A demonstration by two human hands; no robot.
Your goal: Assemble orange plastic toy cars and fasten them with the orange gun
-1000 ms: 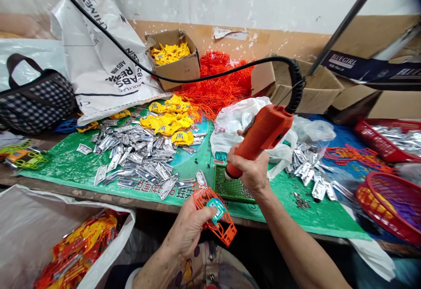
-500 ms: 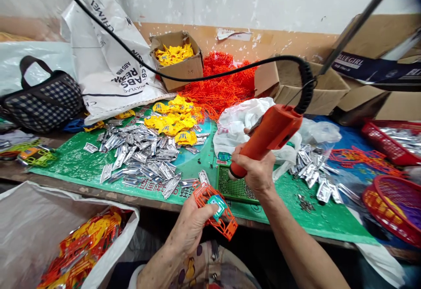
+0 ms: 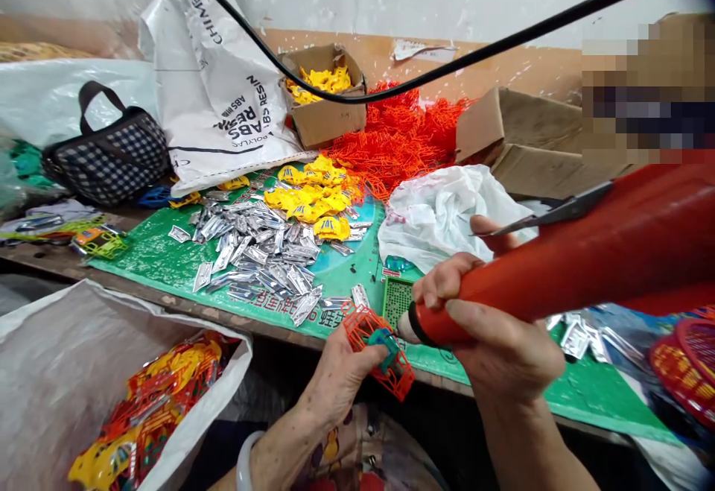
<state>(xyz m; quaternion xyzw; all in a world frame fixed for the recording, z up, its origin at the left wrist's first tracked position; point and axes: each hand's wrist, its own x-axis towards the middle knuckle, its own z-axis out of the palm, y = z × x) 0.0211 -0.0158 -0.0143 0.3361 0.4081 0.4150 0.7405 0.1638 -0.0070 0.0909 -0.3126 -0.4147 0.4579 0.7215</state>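
Note:
My left hand (image 3: 334,373) is closed on an orange-red plastic toy frame (image 3: 401,385), thumb lying by a teal plastic part (image 3: 385,340) set in it. My right hand (image 3: 503,346) wraps round a thick orange electric screwdriver (image 3: 564,271), tilted with its pale nose down at the left. That nose is close to the teal part; whether they touch I cannot tell. Along the screwdriver's upper side runs a thin grey metal lever (image 3: 550,215). Just behind the nose lies a green perforated tray (image 3: 395,296), partly hidden by the hand and tool.
Silver pieces (image 3: 262,260) and yellow shells (image 3: 307,197) lie heaped on the green mat (image 3: 150,249). Behind are a red-orange frame pile (image 3: 413,130), a white plastic bag (image 3: 441,211) and cardboard boxes (image 3: 329,120). An open sack (image 3: 67,349) stands left; a black cable (image 3: 447,66) crosses overhead.
The screwdriver has come closer and swung down to a flatter tilt, its nose now at the toy frame. My left hand keeps its hold on the frame. The view has shifted slightly.

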